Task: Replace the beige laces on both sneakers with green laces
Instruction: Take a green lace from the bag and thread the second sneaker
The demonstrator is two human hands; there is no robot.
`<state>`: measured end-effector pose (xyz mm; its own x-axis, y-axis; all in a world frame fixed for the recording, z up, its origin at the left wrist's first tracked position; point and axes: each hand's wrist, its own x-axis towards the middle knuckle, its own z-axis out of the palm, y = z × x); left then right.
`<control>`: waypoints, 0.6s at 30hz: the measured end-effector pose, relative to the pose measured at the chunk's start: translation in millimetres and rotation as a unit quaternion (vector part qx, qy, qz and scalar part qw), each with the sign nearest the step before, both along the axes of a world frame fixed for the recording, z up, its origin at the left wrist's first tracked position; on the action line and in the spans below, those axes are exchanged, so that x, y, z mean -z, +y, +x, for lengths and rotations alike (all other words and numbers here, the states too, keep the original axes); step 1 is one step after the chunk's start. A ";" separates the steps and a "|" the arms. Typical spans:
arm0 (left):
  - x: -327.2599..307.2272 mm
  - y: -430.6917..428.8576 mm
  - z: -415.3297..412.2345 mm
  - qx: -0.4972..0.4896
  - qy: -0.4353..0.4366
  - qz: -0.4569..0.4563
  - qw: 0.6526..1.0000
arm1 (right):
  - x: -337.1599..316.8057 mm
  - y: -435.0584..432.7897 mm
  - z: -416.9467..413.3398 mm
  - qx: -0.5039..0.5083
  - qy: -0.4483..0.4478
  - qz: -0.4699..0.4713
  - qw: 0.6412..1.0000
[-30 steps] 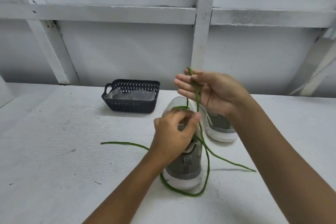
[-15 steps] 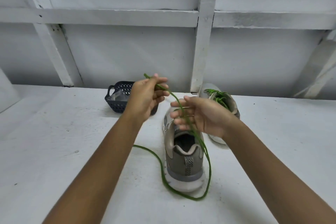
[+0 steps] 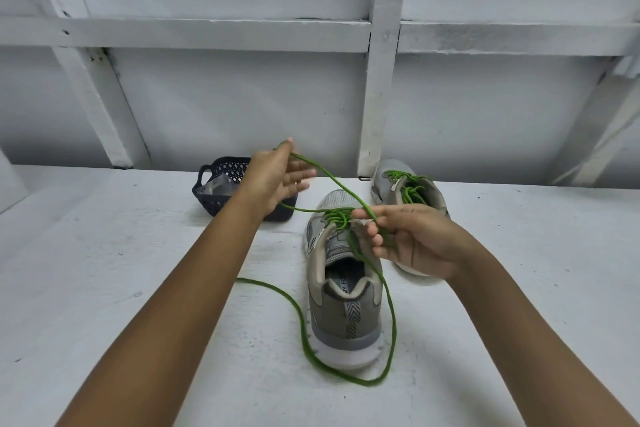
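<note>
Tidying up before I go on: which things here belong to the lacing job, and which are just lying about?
Job: near sneaker; green lace, gripped by left hand and right hand; far sneaker, laced green.
Lying about: basket, something clear inside.

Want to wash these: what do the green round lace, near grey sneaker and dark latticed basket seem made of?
Green round lace: likely woven textile cord, matte, hanging limp in loops. Near grey sneaker: fine mesh toe, smoother matte panels, probably synthetic; white sole looks like foam or rubber. Dark latticed basket: moulded plastic, diamond cut-outs.
</note>
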<state>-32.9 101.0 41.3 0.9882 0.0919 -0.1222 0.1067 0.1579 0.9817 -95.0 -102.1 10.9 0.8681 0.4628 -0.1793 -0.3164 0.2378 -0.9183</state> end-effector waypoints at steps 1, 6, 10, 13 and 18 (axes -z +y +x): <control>1.8 -1.3 -2.8 0.022 0.026 0.077 0.996 | -0.1 -2.1 -0.5 -0.003 0.004 0.012 1.000; 20.3 -8.8 -19.8 0.049 -0.025 0.405 0.913 | 2.6 -8.5 -2.6 0.028 0.015 0.044 0.999; 38.1 -27.4 -44.1 0.059 -0.109 0.476 0.871 | 7.3 -6.8 0.7 0.097 -0.005 0.035 0.995; 55.5 -43.2 -50.2 0.081 -0.087 0.519 0.846 | 11.5 -2.7 4.4 0.153 -0.066 -0.051 0.985; 70.4 -50.7 -50.7 0.055 -0.072 0.503 0.860 | 16.7 5.0 10.4 0.256 -0.172 -0.159 0.938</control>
